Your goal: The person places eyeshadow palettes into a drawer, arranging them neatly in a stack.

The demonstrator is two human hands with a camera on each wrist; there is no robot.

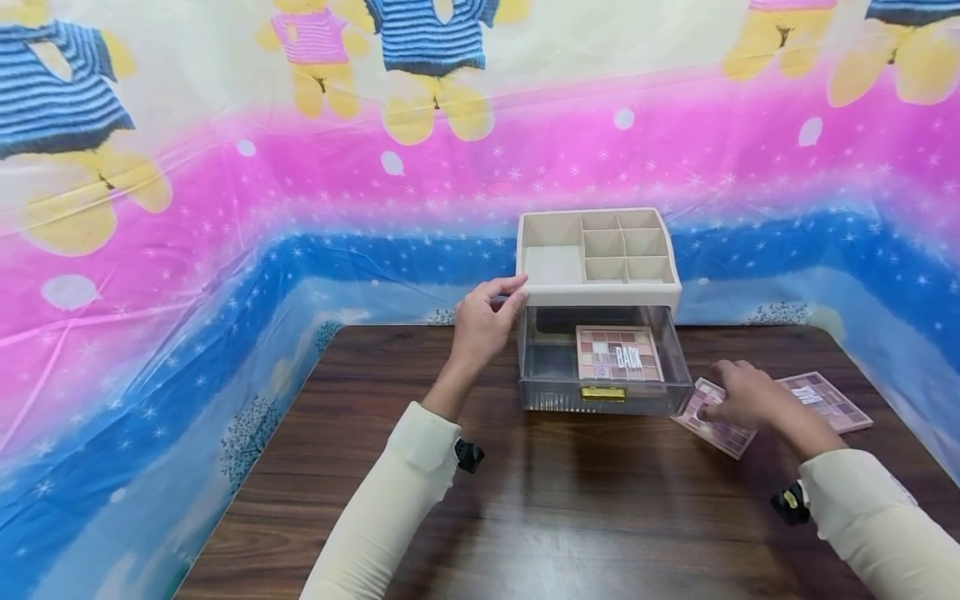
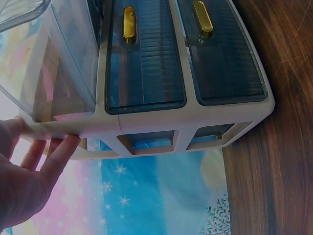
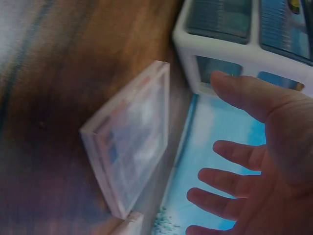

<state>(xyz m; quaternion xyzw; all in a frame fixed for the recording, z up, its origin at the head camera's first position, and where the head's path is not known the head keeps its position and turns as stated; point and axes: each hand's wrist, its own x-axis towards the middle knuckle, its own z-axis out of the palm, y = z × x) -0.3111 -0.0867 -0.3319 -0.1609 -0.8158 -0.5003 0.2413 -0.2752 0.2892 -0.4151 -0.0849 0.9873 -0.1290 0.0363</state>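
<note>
Left hand [image 1: 480, 325] at organizer [image 1: 600, 295], upper left corner; fingers apart, tips resting against frame. Right hand [image 1: 746, 396] over the nearer palette [image 1: 720, 431] on desk [image 1: 375, 400], fingers spread; second palette [image 1: 828, 402] just beside, partly hidden by hand. Top drawer [image 1: 551, 396] pulled out, third palette [image 1: 600, 350] lying flat inside

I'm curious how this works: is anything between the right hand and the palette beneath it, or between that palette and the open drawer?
Nothing visible separates the right hand from the palette; toward the open drawer, only its transparent side wall intervenes.
</note>
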